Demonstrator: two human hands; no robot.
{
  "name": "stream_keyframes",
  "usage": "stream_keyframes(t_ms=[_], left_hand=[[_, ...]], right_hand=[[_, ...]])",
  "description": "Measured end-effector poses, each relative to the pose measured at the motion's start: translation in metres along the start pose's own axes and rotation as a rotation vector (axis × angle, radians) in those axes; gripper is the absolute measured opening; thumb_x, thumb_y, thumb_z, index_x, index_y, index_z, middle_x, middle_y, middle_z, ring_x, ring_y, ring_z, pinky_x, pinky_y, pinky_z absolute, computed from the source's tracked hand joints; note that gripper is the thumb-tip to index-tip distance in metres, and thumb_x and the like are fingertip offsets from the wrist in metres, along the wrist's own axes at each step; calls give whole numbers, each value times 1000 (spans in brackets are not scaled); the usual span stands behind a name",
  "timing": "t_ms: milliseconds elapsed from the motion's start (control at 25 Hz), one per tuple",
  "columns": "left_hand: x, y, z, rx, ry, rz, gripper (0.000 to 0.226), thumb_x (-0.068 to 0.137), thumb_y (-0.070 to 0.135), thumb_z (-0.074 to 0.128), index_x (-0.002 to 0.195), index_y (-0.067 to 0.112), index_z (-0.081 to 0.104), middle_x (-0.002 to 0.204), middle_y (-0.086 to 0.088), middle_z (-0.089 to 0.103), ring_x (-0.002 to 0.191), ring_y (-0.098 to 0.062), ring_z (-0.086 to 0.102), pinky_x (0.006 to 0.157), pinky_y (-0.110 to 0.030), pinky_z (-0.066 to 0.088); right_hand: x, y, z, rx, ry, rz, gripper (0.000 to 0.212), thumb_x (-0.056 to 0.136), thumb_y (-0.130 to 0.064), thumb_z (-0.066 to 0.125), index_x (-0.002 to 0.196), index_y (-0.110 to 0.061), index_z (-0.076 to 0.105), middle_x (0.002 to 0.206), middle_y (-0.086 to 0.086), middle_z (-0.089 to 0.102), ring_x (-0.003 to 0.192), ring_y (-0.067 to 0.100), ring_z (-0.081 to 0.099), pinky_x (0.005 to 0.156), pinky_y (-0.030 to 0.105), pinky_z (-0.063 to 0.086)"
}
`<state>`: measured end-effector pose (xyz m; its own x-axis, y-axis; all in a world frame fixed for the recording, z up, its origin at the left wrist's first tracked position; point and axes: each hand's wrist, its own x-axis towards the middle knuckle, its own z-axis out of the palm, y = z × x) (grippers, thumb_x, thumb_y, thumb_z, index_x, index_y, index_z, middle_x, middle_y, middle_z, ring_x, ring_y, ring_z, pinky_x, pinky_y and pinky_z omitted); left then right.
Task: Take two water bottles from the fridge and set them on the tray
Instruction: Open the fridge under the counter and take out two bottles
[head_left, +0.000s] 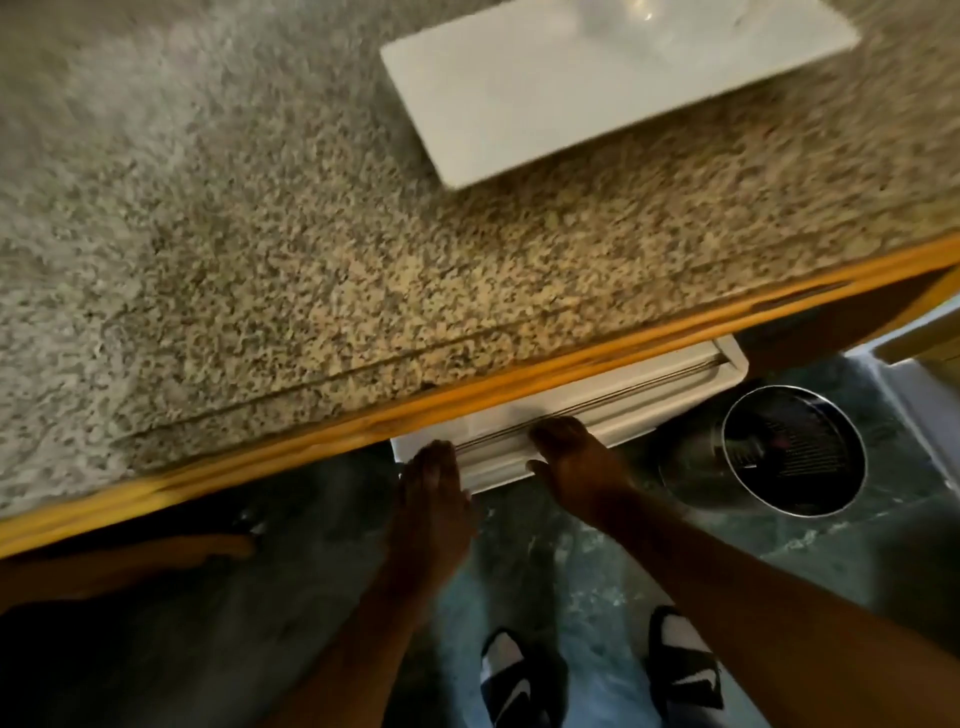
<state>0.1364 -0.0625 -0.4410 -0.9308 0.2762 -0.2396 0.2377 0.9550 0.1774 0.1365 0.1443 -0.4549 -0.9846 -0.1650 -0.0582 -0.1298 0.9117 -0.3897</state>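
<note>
While hands (431, 483) touch fridge door (613, 400), bin (795, 452) beside.

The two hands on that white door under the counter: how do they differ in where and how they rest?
The left hand lies flat at the fridge door's near-left corner, fingers pointing forward. The right hand sits further along the door's top edge, its fingers curled onto the metal strip. The left arm comes straight up the picture; the right slants in from the lower right. Both are bare, empty and touching the door.
</note>
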Motion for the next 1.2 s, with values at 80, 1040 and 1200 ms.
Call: stream_keyframes(t_ms=[80,1040,1200], left_hand=[[16,-2,6,60,-89,28,54,93,30,51,138,3,39,139,-22,48,126,-37,47,103,-48,42],[-25,-4,53,189,-86,94,68,72,14,66,134,-1,43,129,-19,54,110,-37,52,89,-47,52],[-51,17,62,154,-85,35,66,74,27,70,128,-2,47,115,-21,59,103,-35,54,82,-46,54]], right_hand=[[10,-11,8,-46,-65,-7,54,81,-29,69,123,3,56,128,27,57,118,43,52,99,49,45],[-21,-6,32,-264,-17,-182,41,74,-16,66,111,0,63,113,24,64,94,42,62,83,46,53],[-43,-1,35,-243,9,-212,46,76,-22,63,117,-1,59,112,19,63,102,38,59,89,45,52]])
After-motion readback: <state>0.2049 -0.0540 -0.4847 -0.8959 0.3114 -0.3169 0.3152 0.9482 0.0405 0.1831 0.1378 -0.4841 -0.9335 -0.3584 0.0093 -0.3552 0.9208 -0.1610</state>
